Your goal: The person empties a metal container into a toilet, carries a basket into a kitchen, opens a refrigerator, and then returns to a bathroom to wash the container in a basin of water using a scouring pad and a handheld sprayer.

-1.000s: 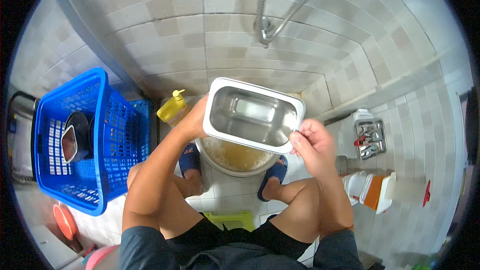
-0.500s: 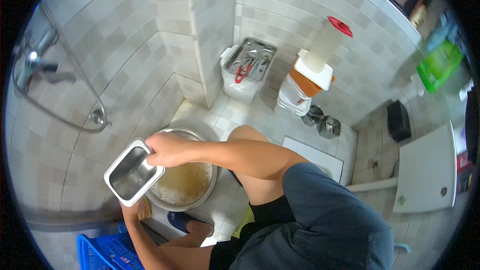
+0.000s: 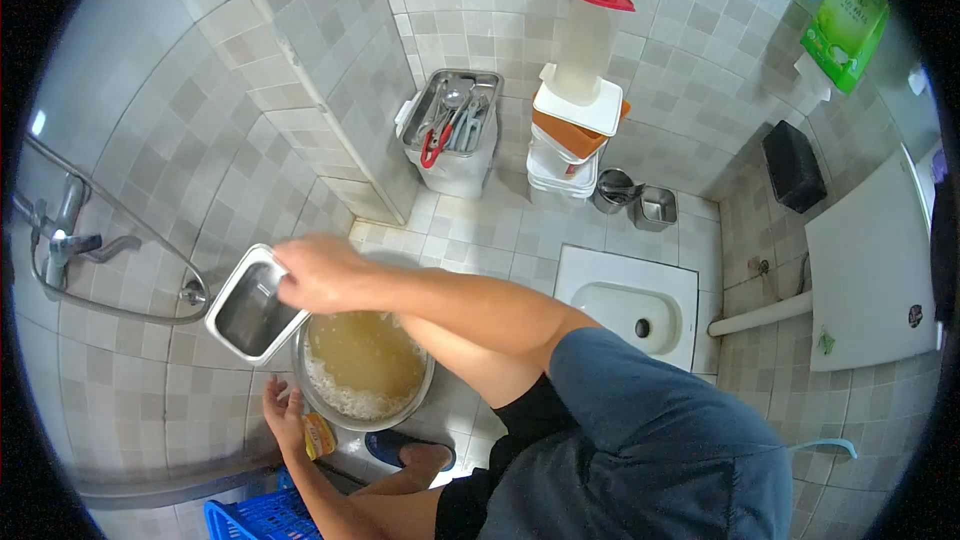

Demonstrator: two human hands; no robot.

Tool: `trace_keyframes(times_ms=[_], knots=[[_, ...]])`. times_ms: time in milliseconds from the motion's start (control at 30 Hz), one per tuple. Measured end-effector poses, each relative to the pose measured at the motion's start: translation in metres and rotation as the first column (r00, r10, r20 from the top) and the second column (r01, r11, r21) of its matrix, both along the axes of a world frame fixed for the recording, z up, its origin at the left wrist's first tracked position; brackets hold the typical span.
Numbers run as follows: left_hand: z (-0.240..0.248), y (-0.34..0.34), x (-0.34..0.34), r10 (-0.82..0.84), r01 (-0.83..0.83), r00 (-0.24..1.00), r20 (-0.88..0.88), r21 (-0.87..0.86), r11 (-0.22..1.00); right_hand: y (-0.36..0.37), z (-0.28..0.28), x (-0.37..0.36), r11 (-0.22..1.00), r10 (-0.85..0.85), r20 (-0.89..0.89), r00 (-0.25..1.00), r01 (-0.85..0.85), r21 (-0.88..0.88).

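Observation:
My right hand (image 3: 325,275) is closed on the rim of a rectangular stainless-steel pan (image 3: 240,325), its arm reaching across to the left. The pan is tilted, with its bare inside showing, and hangs beside and partly above a round metal basin (image 3: 428,388). Cloudy yellowish water (image 3: 365,355) with white foam along its edge fills that basin. Below the pan, apart from it, my left hand (image 3: 285,415) has its fingers spread and holds nothing. Close by that hand, next to the basin, is a yellow-orange package (image 3: 319,435).
A blue plastic basket (image 3: 262,520) stands at the lower left. Along the far wall are a white bin topped by a tray of utensils (image 3: 460,120), stacked containers under a red-lidded pitcher (image 3: 588,50), and small steel pots (image 3: 654,208). A squat toilet (image 3: 625,305) lies at right; a shower hose (image 3: 130,210) hangs left.
My left hand has let go of the steel pan and dropped below it, fingers opening. My right hand still grips the pan. The whole view has shifted.

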State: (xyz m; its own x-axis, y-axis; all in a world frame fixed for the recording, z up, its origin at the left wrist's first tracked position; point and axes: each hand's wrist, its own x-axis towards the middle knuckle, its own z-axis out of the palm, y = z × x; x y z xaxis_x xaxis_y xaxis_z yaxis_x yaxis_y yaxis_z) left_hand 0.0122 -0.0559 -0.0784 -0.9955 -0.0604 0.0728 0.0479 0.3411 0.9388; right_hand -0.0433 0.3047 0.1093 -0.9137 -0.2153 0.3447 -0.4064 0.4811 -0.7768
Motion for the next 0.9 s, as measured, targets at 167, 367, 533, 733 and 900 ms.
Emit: trace_keyframes(times_ms=[167, 367, 533, 733, 900], knots=[[0.005, 0.014, 0.002, -0.079, 0.100, 0.988, 0.136, -0.161, 0.982, 0.104, -0.074, 0.021, 0.962, -0.269, 0.104, 0.957, 0.272, -0.013], [0.006, 0.023, 0.002, -0.056, 0.137, 0.961, 0.272, -0.288, 0.948, 0.256, -0.262, 0.129, 0.780, -0.568, 0.546, 0.616, 0.614, 0.119], [-0.013, 0.030, -0.017, -0.111, 0.184, 0.971, 0.211, -0.368, 0.911, 0.380, -0.422, 0.300, 0.163, -0.614, 0.782, -0.111, 0.951, 0.263], [-0.025, 0.025, -0.023, -0.150, 0.263, 0.945, 0.291, -0.401, 0.877, 0.395, -0.431, 0.424, -0.459, -0.350, 0.860, -0.371, 0.868, 0.188], [-0.024, 0.061, -0.032, -0.178, 0.367, 0.891, 0.417, -0.431, 0.824, 0.403, -0.422, 0.451, -0.650, -0.229, 0.849, -0.476, 0.724, 0.230]])
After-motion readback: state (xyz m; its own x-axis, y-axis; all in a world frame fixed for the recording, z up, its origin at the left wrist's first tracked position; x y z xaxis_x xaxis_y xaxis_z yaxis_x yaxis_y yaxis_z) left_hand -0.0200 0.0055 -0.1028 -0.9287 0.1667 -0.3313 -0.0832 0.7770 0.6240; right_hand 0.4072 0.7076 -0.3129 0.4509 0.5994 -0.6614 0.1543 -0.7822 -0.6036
